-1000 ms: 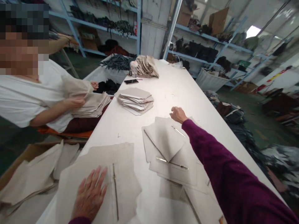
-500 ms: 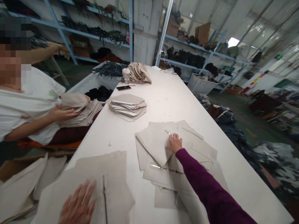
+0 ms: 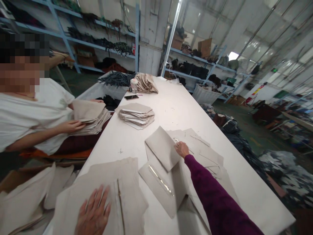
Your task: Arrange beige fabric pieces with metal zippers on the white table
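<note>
The right hand [image 3: 181, 149] is pinching the edge of a beige fabric piece [image 3: 163, 148], its fingers closing on the cloth where that piece is lying on top of a loose spread of zippered pieces [image 3: 195, 153] on the white table [image 3: 176, 104]. Just nearer the body from that grip, another piece with a pale zipper [image 3: 160, 180] along it is lying flat. The left hand [image 3: 93, 213] is resting open and flat, palm down, on a second stack of beige pieces [image 3: 127, 192], holding nothing; a dark zipper [image 3: 120, 205] is running just beside its fingers.

Farther out from the right hand, a neat stack of folded pieces [image 3: 137, 115] is sitting on the table, and beyond it a phone [image 3: 131, 97], a small jar [image 3: 133, 85] and a fanned heap of cloth [image 3: 146, 83]. Off the table's edge, a white bin [image 3: 102, 89] is holding dark strips [image 3: 117, 78]. Past the left hand, a co-worker in a white shirt [image 3: 31, 114] is handling a bundle of beige pieces [image 3: 91, 114]. Away on the far side, a white basket [image 3: 205, 94] is standing by blue shelves [image 3: 193, 70]; what it holds cannot be made out.
</note>
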Action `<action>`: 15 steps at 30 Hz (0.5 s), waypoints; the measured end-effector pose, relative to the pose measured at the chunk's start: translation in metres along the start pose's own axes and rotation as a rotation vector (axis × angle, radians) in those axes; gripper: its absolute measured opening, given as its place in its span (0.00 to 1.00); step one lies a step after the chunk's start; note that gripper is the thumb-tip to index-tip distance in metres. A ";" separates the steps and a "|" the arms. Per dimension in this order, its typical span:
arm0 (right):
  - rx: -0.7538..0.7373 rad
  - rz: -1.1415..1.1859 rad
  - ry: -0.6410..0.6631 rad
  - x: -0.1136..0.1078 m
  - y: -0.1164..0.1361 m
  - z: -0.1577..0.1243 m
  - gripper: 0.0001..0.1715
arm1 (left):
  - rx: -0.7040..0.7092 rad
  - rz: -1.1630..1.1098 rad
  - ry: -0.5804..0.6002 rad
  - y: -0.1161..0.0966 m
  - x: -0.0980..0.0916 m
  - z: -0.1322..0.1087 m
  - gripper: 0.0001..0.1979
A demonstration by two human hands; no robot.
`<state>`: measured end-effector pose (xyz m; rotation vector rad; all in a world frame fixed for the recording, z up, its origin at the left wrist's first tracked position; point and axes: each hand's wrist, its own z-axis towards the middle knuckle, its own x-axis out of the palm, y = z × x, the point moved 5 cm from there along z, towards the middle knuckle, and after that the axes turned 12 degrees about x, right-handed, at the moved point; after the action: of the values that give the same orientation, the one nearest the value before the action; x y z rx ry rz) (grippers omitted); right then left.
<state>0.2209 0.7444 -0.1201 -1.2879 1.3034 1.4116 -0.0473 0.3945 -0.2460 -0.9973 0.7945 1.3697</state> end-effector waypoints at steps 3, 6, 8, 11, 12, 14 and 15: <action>-0.118 0.110 -0.030 -0.048 0.021 -0.021 0.16 | 0.005 0.006 -0.035 0.000 -0.004 -0.002 0.32; -0.267 0.201 -0.013 -0.099 0.048 -0.050 0.15 | 0.020 0.003 -0.077 -0.001 -0.002 -0.008 0.32; -0.368 0.236 0.009 -0.132 0.069 -0.073 0.14 | 0.006 -0.008 -0.089 0.002 0.004 -0.011 0.30; -0.507 0.255 0.080 -0.176 0.101 -0.105 0.15 | -0.062 -0.071 -0.082 0.012 0.002 -0.007 0.25; -0.549 0.256 0.112 -0.188 0.112 -0.115 0.16 | -0.088 -0.100 -0.096 0.015 -0.009 -0.002 0.26; -0.648 0.233 0.218 -0.205 0.136 -0.137 0.16 | -0.108 -0.152 -0.174 0.017 -0.052 0.015 0.30; -0.711 0.210 0.289 -0.210 0.149 -0.149 0.15 | -0.093 -0.151 -0.243 0.014 -0.084 0.026 0.32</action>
<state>0.1311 0.5923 0.1187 -1.9161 1.1798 2.0008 -0.0699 0.3837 -0.1608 -0.9213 0.4688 1.3741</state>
